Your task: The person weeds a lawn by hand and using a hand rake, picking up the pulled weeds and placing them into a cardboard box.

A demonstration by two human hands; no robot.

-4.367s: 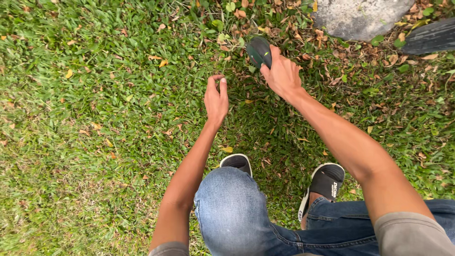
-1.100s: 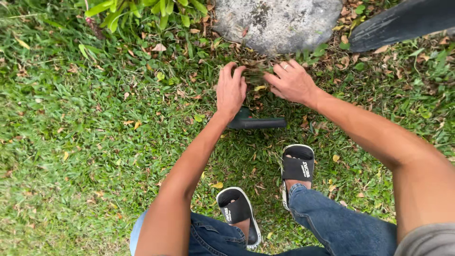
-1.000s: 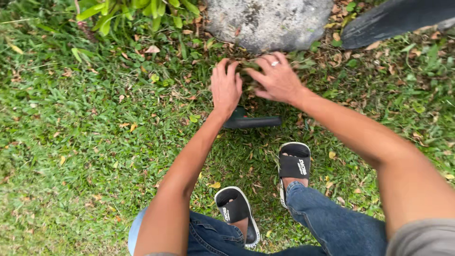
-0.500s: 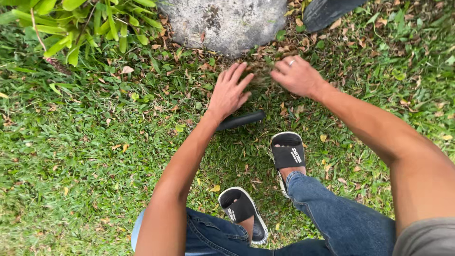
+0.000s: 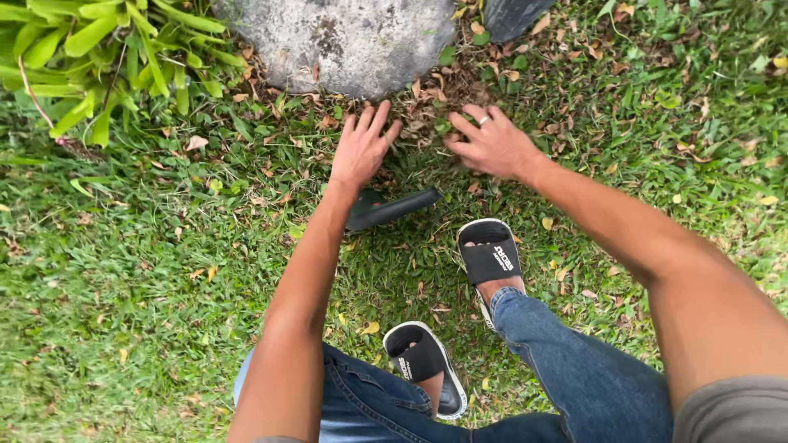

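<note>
My left hand is spread flat over the grass and dry leaves at the foot of a grey rock. My right hand, a ring on one finger, lies palm down on the leaf litter just to its right, fingers apart. Neither hand holds anything. A dark scoop-like tool lies on the grass directly under my left wrist, partly hidden by the forearm.
A green broad-leaved plant grows at the upper left. A dark object pokes in at the top edge right of the rock. My feet in black slides stand on the lawn below the hands.
The dark tool, held in my right hand at first, now lies on the grass. Both hands have come down near the rock and spread out over the leaves.
</note>
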